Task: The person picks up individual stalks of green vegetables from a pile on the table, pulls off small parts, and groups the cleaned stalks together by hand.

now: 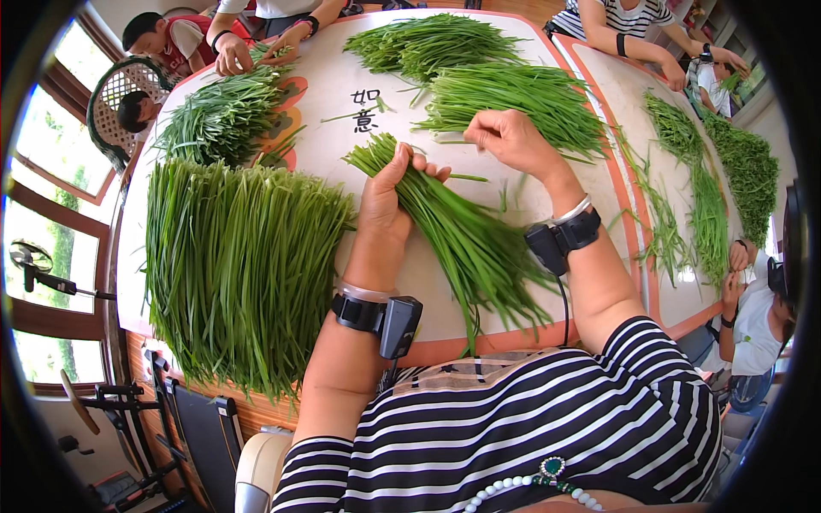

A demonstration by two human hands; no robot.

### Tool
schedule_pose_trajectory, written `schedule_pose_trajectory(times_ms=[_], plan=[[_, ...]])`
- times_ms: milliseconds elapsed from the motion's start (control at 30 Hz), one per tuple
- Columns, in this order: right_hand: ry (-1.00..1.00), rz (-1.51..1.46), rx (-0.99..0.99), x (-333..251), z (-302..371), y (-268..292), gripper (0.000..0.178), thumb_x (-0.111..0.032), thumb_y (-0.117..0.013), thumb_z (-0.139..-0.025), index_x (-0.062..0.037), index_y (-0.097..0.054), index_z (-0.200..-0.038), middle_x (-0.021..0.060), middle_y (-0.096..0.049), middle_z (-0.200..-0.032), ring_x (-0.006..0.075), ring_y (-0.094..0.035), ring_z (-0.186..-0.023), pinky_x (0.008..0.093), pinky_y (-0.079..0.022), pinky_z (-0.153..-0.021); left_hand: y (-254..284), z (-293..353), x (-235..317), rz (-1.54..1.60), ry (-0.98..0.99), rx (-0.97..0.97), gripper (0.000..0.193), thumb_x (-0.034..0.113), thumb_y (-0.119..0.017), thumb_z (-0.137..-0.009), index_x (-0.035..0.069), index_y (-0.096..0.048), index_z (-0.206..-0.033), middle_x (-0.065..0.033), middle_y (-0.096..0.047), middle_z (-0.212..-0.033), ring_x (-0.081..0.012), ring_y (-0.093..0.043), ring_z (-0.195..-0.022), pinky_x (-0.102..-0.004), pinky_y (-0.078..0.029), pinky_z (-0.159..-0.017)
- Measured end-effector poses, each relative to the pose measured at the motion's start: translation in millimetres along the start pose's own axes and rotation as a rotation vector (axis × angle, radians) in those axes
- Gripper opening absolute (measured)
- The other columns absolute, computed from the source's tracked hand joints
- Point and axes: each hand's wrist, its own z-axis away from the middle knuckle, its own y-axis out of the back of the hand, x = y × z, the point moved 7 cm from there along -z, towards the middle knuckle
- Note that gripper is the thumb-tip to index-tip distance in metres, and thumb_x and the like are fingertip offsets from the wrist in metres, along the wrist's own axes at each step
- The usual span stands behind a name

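My left hand (pixel 391 190) is wrapped round a bunch of garlic chives (pixel 453 231), pale cut ends up at the top left and green tips trailing toward me. To its right, my right hand (pixel 510 141) is raised with thumb and fingers pinched together; whether a stalk sits between them is too small to tell. Below that hand's fingers lies a loose pile of chives (pixel 522 103). On my left a large, evenly stacked block of chives (pixel 244 265) reaches over the table's near edge.
Another chive pile (pixel 432 43) lies at the far side. A co-worker's hands (pixel 248 56) are over a heap (pixel 218 115) at the far left. Thin greens (pixel 710 205) cover the adjoining table (pixel 629 94) on the right, where other people sit. Stray stalks dot the white tabletop (pixel 329 128).
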Motion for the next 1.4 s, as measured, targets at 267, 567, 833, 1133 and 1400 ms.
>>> schedule_pose_trajectory(times_ms=[267,567,833,1133,1400], plan=[[0.179,0.62,0.286,5.9,3.7,-7.3,0.007,-0.009,-0.066,-0.082,-0.0057,-0.065,-0.089,0.0108,-0.061,-0.083,0.0315,-0.061,-0.078,0.0404,-0.048,-0.068,2.6,0.0,-5.5,0.004,0.085,0.067,0.013,0.02,-0.06,-0.097,0.01,-0.054,-0.091,-0.0005,-0.053,-0.075,-0.0146,-0.055,-0.067,-0.0387,-0.053,-0.077],[0.171,0.463,0.294,-2.1,0.8,-3.9,0.005,-0.01,-0.066,-0.082,-0.0077,-0.063,-0.086,0.0079,-0.061,-0.086,0.0297,-0.061,-0.084,0.0401,-0.05,-0.07,4.4,1.2,-4.5,-0.071,0.058,0.111,0.022,0.014,-0.064,-0.093,0.002,-0.054,-0.11,-0.0024,-0.054,-0.074,-0.016,-0.056,-0.069,-0.0378,-0.051,-0.076],[0.249,0.505,0.381,-0.6,5.1,4.7,0.006,-0.008,-0.069,-0.081,-0.0057,-0.064,-0.084,0.0066,-0.064,-0.082,0.0258,-0.062,-0.079,0.036,-0.049,-0.069,3.2,0.2,-7.4,-0.061,0.07,0.107,0.026,0.012,-0.063,-0.093,0.0,-0.053,-0.115,-0.0028,-0.054,-0.074,-0.0165,-0.056,-0.069,-0.0376,-0.051,-0.075],[0.034,-0.16,-0.172,-27.6,1.4,-30.6,0.008,-0.006,-0.069,-0.086,0.0008,-0.066,-0.085,0.0027,-0.066,-0.072,0.0065,-0.061,-0.069,0.0228,-0.048,-0.064,12.2,-0.1,-6.8,-0.125,0.06,0.135,0.027,0.013,-0.063,-0.093,-0.001,-0.056,-0.116,-0.0046,-0.057,-0.079,-0.0183,-0.057,-0.072,-0.0377,-0.052,-0.08],[0.079,0.396,0.206,11.4,1.4,1.6,0.008,-0.006,-0.068,-0.08,-0.004,-0.066,-0.087,0.0112,-0.062,-0.082,0.0271,-0.063,-0.072,0.036,-0.05,-0.066,2.4,2.2,-5.8,-0.167,0.118,0.119,0.019,0.015,-0.066,-0.091,-0.001,-0.062,-0.099,-0.0083,-0.066,-0.093,-0.0218,-0.065,-0.089,-0.0375,-0.054,-0.084]])
